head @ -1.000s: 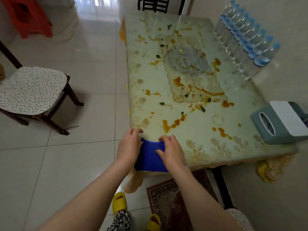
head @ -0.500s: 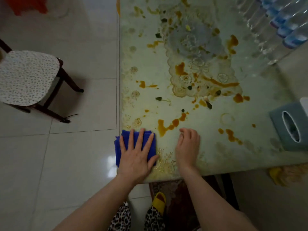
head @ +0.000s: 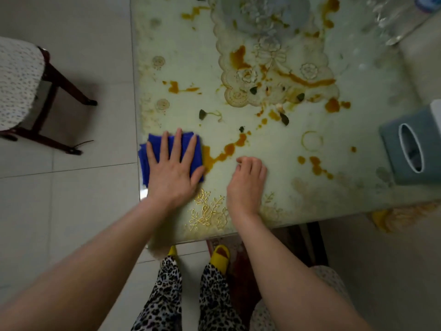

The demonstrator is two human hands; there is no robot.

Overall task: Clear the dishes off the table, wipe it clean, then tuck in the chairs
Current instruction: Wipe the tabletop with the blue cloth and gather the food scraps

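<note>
At the far left a chair (head: 21, 84) with a speckled white seat pad and dark wooden legs stands on pale glossy floor tiles (head: 71, 211), pulled well away from the table (head: 286, 187). The table top is glass over a pale green cloth with gold embroidered flowers, and it is streaked with orange sauce stains (head: 226, 149) and small dark green food scraps (head: 202, 114). Near the table's left edge a folded blue cloth (head: 152, 161) lies flat, its right side touching the near end of one orange streak. The left hand (head: 173, 168) presses on it with fingers straight and spread, palm down. Just to the right, the right hand (head: 247, 185) rests on the bare glass with fingers loosely curled, holding nothing. At the right edge sits a grey-blue tissue box (head: 405, 151) with an oval opening; no writing can be read on it or anywhere else. Clear plastic bottles (head: 391, 22) show blurred at the top right corner. Below the table edge are leopard-print trousers (head: 167, 295), yellow slippers (head: 220, 255) and a dark red patterned rug (head: 241, 266).
</note>
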